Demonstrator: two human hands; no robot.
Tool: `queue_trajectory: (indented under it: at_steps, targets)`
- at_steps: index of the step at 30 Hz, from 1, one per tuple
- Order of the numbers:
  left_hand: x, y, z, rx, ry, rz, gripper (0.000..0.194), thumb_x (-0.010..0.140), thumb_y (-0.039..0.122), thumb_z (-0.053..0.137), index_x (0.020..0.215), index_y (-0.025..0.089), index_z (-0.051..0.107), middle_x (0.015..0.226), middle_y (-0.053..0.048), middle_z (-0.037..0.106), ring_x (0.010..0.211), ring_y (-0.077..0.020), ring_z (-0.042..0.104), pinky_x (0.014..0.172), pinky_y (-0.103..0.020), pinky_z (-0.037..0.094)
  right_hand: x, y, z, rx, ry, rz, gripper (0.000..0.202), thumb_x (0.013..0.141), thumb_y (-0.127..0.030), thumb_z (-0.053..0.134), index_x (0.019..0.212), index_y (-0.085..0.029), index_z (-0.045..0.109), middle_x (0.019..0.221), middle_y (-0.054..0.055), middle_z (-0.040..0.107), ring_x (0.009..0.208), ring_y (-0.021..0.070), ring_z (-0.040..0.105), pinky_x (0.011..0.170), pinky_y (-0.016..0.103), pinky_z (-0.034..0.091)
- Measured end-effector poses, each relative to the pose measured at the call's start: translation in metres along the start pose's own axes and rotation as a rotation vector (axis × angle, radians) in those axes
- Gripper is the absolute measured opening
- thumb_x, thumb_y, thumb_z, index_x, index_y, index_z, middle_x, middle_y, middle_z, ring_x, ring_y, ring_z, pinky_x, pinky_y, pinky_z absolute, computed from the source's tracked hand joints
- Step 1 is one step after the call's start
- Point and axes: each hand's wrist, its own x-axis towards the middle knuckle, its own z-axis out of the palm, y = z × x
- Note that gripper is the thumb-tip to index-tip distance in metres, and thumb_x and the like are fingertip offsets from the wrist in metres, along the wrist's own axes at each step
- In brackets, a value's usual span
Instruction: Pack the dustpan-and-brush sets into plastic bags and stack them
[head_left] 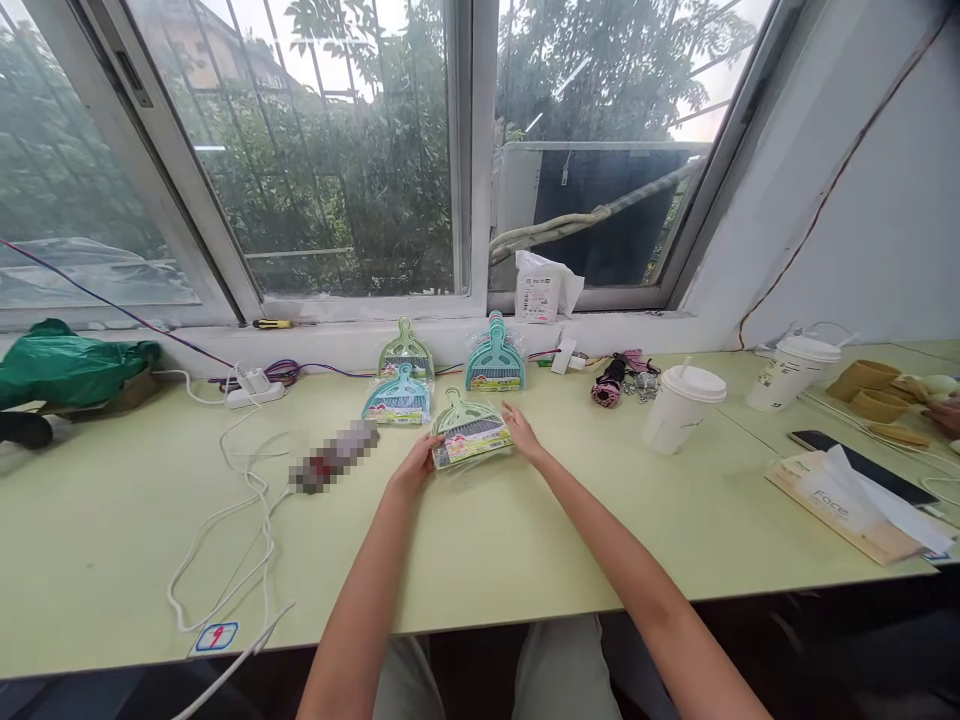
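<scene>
A light green dustpan-and-brush set in a clear plastic bag with a printed label is tilted just above or on the table in front of me. My left hand grips its left edge, the thumb on the front. At its right edge is my right hand, fingers closed around the side of the bag. Just behind lies a blue bagged dustpan set, and a green bagged set leans on the wall behind that. A stack of teal bagged sets stands to the right of them.
White cables and a pixelated object lie left, near a power strip. Rightward stand two lidded white cups, a folded umbrella, a phone and a tissue pack. A green bag sits far left.
</scene>
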Motion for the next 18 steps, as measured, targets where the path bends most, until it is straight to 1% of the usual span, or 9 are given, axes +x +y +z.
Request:
queue_trajectory:
  at_steps: [2, 3, 5, 7, 8, 10, 12, 15, 18]
  targets:
    - [-0.002, 0.002, -0.006, -0.032, 0.009, 0.027, 0.036, 0.077, 0.02, 0.064, 0.111, 0.015, 0.054, 0.087, -0.006, 0.069, 0.069, -0.0152, 0.067, 0.064, -0.025, 0.054, 0.024, -0.007, -0.007, -0.301, 0.049, -0.15, 0.049, 0.094, -0.038, 0.027, 0.14, -0.023, 0.037, 0.146, 0.008, 0.039, 0.132, 0.0236, 0.037, 0.105, 0.044, 0.034]
    - [-0.003, 0.002, -0.009, -0.038, 0.017, 0.038, 0.038, 0.077, 0.021, 0.065, 0.112, 0.016, 0.053, 0.088, -0.006, 0.069, 0.069, -0.0155, 0.067, 0.063, -0.025, 0.054, 0.039, -0.011, -0.011, -0.473, 0.078, -0.227, 0.05, 0.094, -0.034, 0.028, 0.143, -0.025, 0.032, 0.15, 0.006, 0.032, 0.137, 0.0242, 0.028, 0.108, 0.047, 0.028]
    - [-0.004, 0.003, -0.013, -0.035, 0.032, 0.055, 0.04, 0.076, 0.022, 0.066, 0.114, 0.017, 0.051, 0.09, -0.006, 0.069, 0.069, -0.0156, 0.067, 0.061, -0.025, 0.054, 0.071, -0.019, -0.02, -0.786, 0.116, -0.35, 0.057, 0.091, -0.029, 0.037, 0.146, -0.029, 0.023, 0.155, 0.003, 0.019, 0.142, 0.0269, 0.012, 0.11, 0.057, 0.017]
    - [-0.002, 0.002, -0.015, -0.024, 0.033, 0.067, 0.042, 0.077, 0.023, 0.066, 0.115, 0.019, 0.049, 0.091, -0.005, 0.069, 0.07, -0.0151, 0.067, 0.06, -0.023, 0.054, 0.1, -0.023, -0.026, -1.0, 0.115, -0.416, 0.068, 0.086, -0.025, 0.047, 0.147, -0.03, 0.019, 0.156, 0.002, 0.012, 0.143, 0.03, 0.004, 0.108, 0.064, 0.01]
    - [0.0, 0.001, -0.016, -0.017, 0.026, 0.068, 0.043, 0.077, 0.024, 0.066, 0.116, 0.02, 0.048, 0.091, -0.005, 0.069, 0.07, -0.0149, 0.067, 0.059, -0.022, 0.054, 0.113, -0.024, -0.028, -1.067, 0.105, -0.431, 0.072, 0.083, -0.024, 0.052, 0.147, -0.031, 0.018, 0.156, 0.002, 0.01, 0.143, 0.0311, 0.002, 0.107, 0.066, 0.009]
    - [0.004, 0.0, -0.017, -0.004, 0.017, 0.059, 0.044, 0.077, 0.024, 0.066, 0.117, 0.02, 0.047, 0.091, -0.005, 0.069, 0.068, -0.0146, 0.067, 0.056, -0.022, 0.053, 0.133, -0.02, -0.028, -1.149, 0.087, -0.445, 0.077, 0.079, -0.023, 0.057, 0.146, -0.032, 0.02, 0.156, 0.002, 0.008, 0.143, 0.0324, 0.001, 0.106, 0.068, 0.011]
    - [0.009, 0.0, -0.018, -0.008, 0.007, 0.056, 0.044, 0.077, 0.024, 0.066, 0.117, 0.019, 0.046, 0.092, -0.006, 0.068, 0.068, -0.0147, 0.067, 0.054, -0.021, 0.053, 0.145, -0.013, -0.026, -1.188, 0.086, -0.466, 0.078, 0.077, -0.022, 0.058, 0.146, -0.033, 0.021, 0.156, 0.001, 0.007, 0.143, 0.0327, 0.001, 0.106, 0.067, 0.014]
    - [0.012, 0.002, -0.018, -0.041, -0.025, 0.07, 0.045, 0.077, 0.024, 0.066, 0.117, 0.018, 0.046, 0.095, -0.007, 0.068, 0.072, -0.0153, 0.068, 0.057, -0.022, 0.053, 0.151, 0.001, -0.023, -1.206, 0.105, -0.512, 0.077, 0.079, -0.022, 0.056, 0.146, -0.033, 0.02, 0.156, 0.0, 0.005, 0.143, 0.0308, 0.002, 0.107, 0.065, 0.016]
    - [0.012, 0.004, -0.017, -0.061, -0.028, 0.073, 0.052, 0.077, 0.024, 0.067, 0.123, 0.02, 0.044, 0.099, -0.007, 0.067, 0.078, -0.0159, 0.068, 0.061, -0.023, 0.054, 0.15, 0.011, -0.024, -1.202, 0.145, -0.528, 0.074, 0.082, -0.022, 0.051, 0.147, -0.032, 0.017, 0.156, 0.001, 0.005, 0.143, 0.029, 0.002, 0.108, 0.064, 0.016]
